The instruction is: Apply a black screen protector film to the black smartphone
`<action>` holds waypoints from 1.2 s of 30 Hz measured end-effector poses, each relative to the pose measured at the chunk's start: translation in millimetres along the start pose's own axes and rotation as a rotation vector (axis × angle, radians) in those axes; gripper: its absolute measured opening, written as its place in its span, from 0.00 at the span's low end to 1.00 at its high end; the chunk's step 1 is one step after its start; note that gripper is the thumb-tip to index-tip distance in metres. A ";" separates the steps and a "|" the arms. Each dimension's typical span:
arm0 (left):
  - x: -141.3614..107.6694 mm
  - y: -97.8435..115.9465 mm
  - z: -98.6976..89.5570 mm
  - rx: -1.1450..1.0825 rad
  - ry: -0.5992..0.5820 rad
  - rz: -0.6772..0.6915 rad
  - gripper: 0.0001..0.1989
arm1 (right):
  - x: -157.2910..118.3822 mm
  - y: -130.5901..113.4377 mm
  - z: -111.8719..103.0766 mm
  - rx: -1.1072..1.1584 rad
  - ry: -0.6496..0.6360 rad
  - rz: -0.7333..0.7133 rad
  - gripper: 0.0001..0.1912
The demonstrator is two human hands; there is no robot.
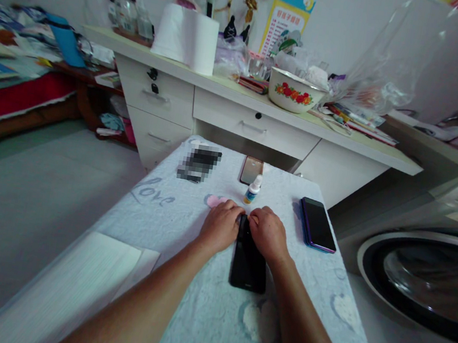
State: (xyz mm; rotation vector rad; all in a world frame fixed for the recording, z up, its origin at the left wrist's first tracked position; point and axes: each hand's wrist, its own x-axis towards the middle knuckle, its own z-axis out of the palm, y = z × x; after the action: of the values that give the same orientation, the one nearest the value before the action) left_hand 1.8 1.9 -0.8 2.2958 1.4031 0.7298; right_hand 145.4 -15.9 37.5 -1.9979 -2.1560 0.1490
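Black phone (pixel 250 266): lying flat, dark screen up, one short end toward the person, the far end between the two hands.
Left hand (pixel 221 225): at the phone's far left corner, palm down, fingers bent inward and part closed; whether the fingertips pinch anything cannot be told.
Right hand (pixel 269 232): over the phone's far right corner, covering part of the screen, fingers curled in and part closed; its fingertips are partly hidden, so a grip cannot be told.
Small bottle (pixel 252 191): just beyond the phone's far end, white cap on top, touched by neither hand.
Brown phone (pixel 252 170): farther beyond the phone's far end, behind the bottle.
Purple-edged phone (pixel 318 225): to the right of the black phone, well apart from it, dark screen up.
Blurred dark thing (pixel 200 162): beyond the black phone and to its left, too pixelated to name.
White sheet (pixel 80 275): left of the black phone, past the left forearm.
Tablecloth (pixel 189 320): pale blue, under the black phone.
Desk (pixel 224 112): white, well beyond the black phone.
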 end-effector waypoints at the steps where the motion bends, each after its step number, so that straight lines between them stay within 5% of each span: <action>1: 0.2 -0.1 0.2 0.003 0.001 0.001 0.15 | 0.0 -0.8 0.7 -0.002 0.002 -0.006 0.10; 19: -0.3 0.4 0.7 0.008 0.002 -0.005 0.14 | 0.9 -6.4 2.7 0.003 -0.023 -0.036 0.12; 36: 0.1 -2.1 2.0 -0.022 0.001 -0.016 0.15 | -0.3 3.7 -13.2 0.178 -0.204 -0.292 0.08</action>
State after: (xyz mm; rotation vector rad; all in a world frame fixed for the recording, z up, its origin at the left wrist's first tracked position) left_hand 1.5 2.9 -3.6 2.2647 1.4059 0.7384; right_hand 151.8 -16.7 49.5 -1.6129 -2.4326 0.4987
